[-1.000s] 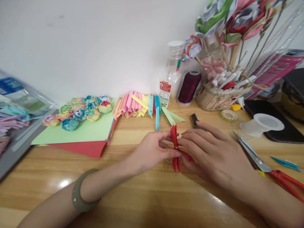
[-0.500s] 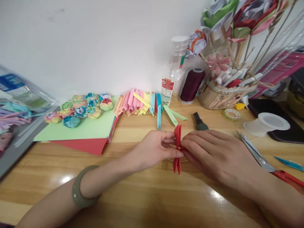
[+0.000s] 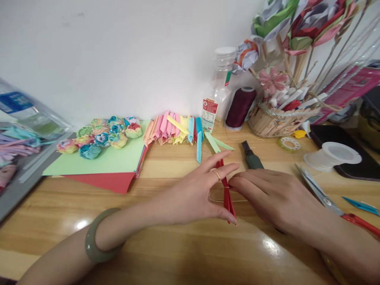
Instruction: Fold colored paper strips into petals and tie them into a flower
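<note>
Folded red paper, narrow at its middle where a thin thread crosses it, stands between my hands above the table. My left hand, with a ring and a bangle, has its thumb and fingers spread around the paper, the thumb near its lower end. My right hand is closed beside the paper's middle, its fingertips pinched on the thread. A loop of the thread hangs below.
Scissors and a white spool lie at the right. Behind are folded paper strips, a bottle, purple thread and a basket. Paper flowers sit on green paper at the left.
My left fingers have spread from a pinch at the middle of the red paper. The paper has tilted, its lower end shifting right. More of the dark green object behind my right hand shows.
</note>
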